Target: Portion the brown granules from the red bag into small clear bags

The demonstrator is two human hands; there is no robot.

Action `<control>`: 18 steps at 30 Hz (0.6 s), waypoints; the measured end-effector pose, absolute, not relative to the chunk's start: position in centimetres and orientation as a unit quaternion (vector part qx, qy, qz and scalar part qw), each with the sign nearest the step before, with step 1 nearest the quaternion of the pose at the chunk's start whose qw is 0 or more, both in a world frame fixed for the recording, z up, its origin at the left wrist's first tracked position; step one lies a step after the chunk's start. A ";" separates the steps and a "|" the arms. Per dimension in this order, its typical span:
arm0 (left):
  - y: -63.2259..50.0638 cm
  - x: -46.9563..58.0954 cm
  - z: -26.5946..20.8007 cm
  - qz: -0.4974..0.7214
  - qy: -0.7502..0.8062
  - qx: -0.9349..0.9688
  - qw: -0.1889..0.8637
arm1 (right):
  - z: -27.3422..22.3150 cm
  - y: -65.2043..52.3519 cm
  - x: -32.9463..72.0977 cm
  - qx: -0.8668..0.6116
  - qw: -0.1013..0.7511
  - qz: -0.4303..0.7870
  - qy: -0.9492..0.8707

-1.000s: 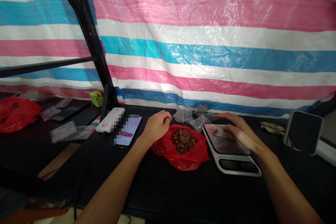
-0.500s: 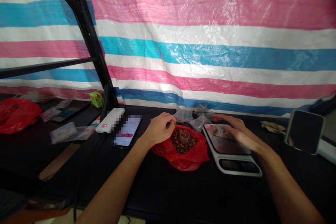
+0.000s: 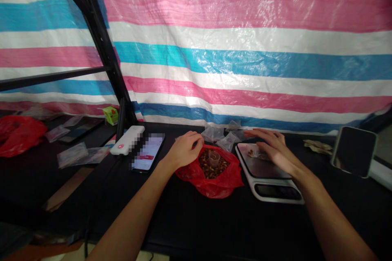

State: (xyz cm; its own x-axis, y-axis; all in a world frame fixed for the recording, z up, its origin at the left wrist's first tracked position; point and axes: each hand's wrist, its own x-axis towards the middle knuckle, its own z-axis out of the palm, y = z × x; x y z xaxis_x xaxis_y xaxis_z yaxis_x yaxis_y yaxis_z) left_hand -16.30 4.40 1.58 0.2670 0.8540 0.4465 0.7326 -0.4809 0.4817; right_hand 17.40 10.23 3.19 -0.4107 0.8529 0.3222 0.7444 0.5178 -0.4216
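Note:
A red plastic bag (image 3: 211,189) lies with its mouth wide, full of small brown pieces like nuts or seeds. A small clear cup (image 3: 213,158) sits in the pieces. My left hand (image 3: 188,149) is closed at the bag's left rim, thumb and forefinger curled together there. My right hand (image 3: 273,149) hovers over the white kitchen scale (image 3: 255,191), its fingers stretched and apart. On the metal pan, partly hidden under that hand, rests a small clear bag (image 3: 255,154) with a little brown content. The scale's display is too dark to read.
Several small clear bags (image 3: 212,133) lie behind the red bag. Left are a lit phone (image 3: 148,153), a white power bank (image 3: 128,140) and a black metal post (image 3: 107,55). A dark-screened device (image 3: 355,151) and a crumpled brownish piece (image 3: 317,147) are right.
My right hand's fingers have spread slightly and lifted a little over the scale. My left hand stays by the bag's rim. The view has shifted slightly.

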 end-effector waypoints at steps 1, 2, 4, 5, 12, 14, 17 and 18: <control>4.4 -16.3 1.5 0.340 0.502 0.790 0.090 | 3.2 10.3 17.8 -0.479 0.256 0.106 -0.833; 4.5 -16.3 1.5 0.340 0.502 0.790 0.090 | 3.2 10.4 18.1 -0.480 0.255 0.106 -0.832; 4.5 -16.3 1.5 0.342 0.502 0.789 0.089 | 3.0 10.5 18.8 -0.483 0.246 0.113 -0.833; 4.5 -16.3 1.5 0.344 0.502 0.788 0.089 | 2.9 10.6 19.0 -0.484 0.237 0.121 -0.834; 4.2 -16.3 1.8 0.321 0.520 0.785 0.105 | 2.1 10.9 19.1 -0.491 0.182 0.118 -0.844; 4.2 -16.3 1.8 0.314 0.531 0.781 0.103 | 2.0 11.0 19.0 -0.507 0.180 0.097 -0.837; 4.3 -16.4 1.8 0.307 0.536 0.780 0.100 | 2.2 10.9 18.2 -0.502 0.215 0.124 -0.828; 4.4 -16.4 1.8 0.307 0.536 0.780 0.098 | 2.3 10.7 17.8 -0.487 0.236 0.156 -0.826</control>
State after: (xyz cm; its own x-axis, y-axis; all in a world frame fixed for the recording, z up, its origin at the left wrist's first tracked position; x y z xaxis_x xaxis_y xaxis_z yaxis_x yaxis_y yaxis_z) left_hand -16.35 4.35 1.75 0.2372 0.8968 0.3734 0.7767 -0.4059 0.4816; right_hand 17.78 10.68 2.33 -0.4147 0.8783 0.2381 0.7311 0.4774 -0.4875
